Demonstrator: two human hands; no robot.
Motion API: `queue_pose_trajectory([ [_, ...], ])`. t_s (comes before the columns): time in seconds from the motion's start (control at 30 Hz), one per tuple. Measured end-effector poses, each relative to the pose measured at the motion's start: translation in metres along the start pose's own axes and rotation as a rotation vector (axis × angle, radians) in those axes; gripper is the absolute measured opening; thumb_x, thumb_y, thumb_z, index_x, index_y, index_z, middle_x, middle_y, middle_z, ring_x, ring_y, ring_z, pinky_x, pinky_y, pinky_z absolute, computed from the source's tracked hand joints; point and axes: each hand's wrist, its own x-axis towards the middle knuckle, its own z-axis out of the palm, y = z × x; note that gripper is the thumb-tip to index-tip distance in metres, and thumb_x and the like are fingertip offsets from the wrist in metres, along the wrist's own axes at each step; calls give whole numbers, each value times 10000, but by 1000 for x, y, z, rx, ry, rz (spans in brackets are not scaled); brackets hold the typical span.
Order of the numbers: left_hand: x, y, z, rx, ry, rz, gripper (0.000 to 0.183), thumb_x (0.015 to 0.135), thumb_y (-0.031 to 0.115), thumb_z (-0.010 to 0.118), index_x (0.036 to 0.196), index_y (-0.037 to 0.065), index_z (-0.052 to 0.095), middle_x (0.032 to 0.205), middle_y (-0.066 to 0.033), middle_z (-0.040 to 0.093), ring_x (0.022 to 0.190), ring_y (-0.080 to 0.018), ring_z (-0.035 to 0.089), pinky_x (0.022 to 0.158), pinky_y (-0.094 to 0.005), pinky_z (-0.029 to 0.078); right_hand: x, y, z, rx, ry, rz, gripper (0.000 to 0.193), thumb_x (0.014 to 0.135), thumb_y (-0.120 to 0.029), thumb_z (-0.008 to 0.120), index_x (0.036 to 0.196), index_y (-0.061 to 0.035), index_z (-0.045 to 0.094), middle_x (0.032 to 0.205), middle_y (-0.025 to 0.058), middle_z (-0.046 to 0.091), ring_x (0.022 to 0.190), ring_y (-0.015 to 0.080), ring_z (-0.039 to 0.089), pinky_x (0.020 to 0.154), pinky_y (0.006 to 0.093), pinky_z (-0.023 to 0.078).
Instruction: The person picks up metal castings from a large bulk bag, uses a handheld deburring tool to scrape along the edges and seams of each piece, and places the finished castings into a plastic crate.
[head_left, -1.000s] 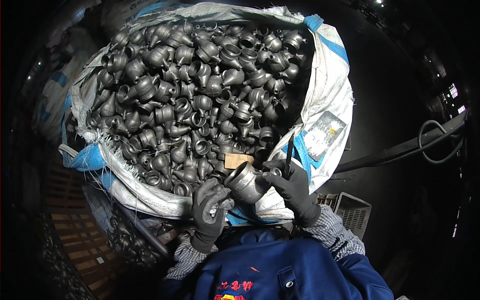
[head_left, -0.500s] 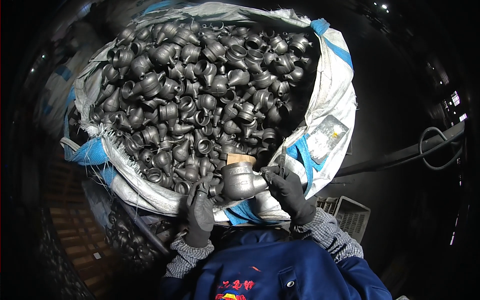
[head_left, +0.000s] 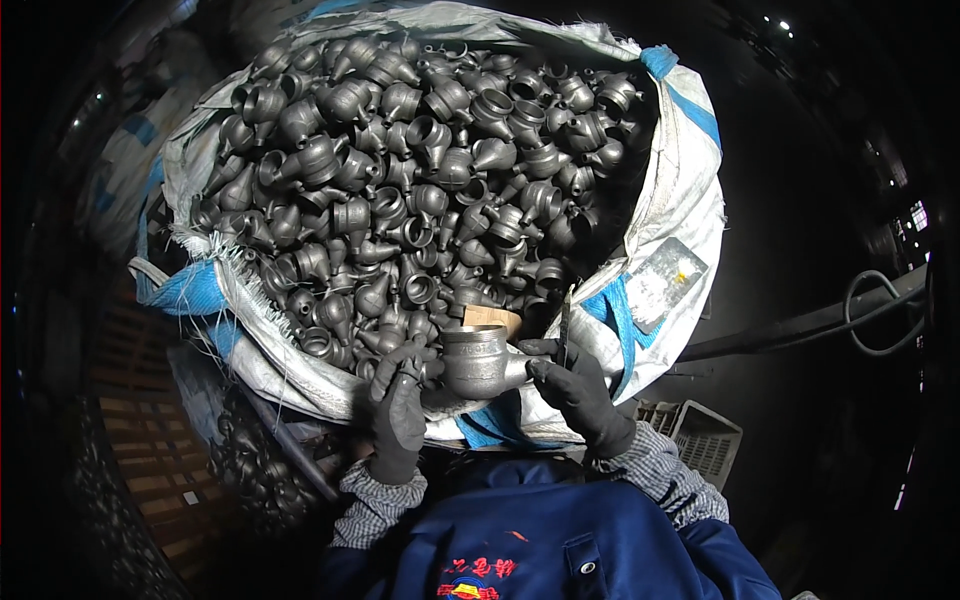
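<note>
A grey metal pipe casting (head_left: 476,364), with a round cup-like body and a narrow tapered spout, is held up over the near rim of a white woven bulk bag (head_left: 672,190). My right hand (head_left: 582,398), in a dark glove, is closed around the spout end. A thin dark flat bar (head_left: 565,325) stands up from between its fingers; its kind cannot be made out. To the left of the casting is my gloved left hand (head_left: 400,410), fingers loosely bent and apart, close to the cup. Whether its fingertips touch the casting is unclear.
Many similar castings (head_left: 400,190) fill the bag. A piece of brown cardboard (head_left: 492,318) lies just behind the held casting. Blue straps (head_left: 190,292) hang at the bag's rim. A grey plastic crate (head_left: 705,440) stands at right, a slatted wooden pallet (head_left: 150,450) at left.
The casting has turned in my right hand, and its cup rim now faces more upward. My left hand's fingers have spread a little. The view has shifted slightly.
</note>
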Motion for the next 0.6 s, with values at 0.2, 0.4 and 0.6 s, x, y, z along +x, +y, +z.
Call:
queue_pose_trajectory([
  [0.2,3,12,-3,167,6,-46,364,942,228,514,1227,3,545,1084,-131,627,918,-180,607,835,-286,467,2,7,1,34,-40,36,306,916,-253,614,1108,-17,641,653,-43,517,479,28,381,445,186,265],
  [0.4,9,17,-7,31,-6,-113,342,956,231,540,1241,42,552,1071,-82,643,733,-80,582,561,-185,436,-1,14,4,55,7,212,276,970,-249,526,1088,-18,620,558,-44,421,426,45,364,408,189,268],
  [0.6,12,15,-20,-8,2,-113,350,948,162,564,1276,45,530,1107,-76,642,700,-17,575,510,-115,431,-5,-1,19,24,-123,110,387,947,-199,574,1269,11,528,735,45,639,450,14,380,424,173,277],
])
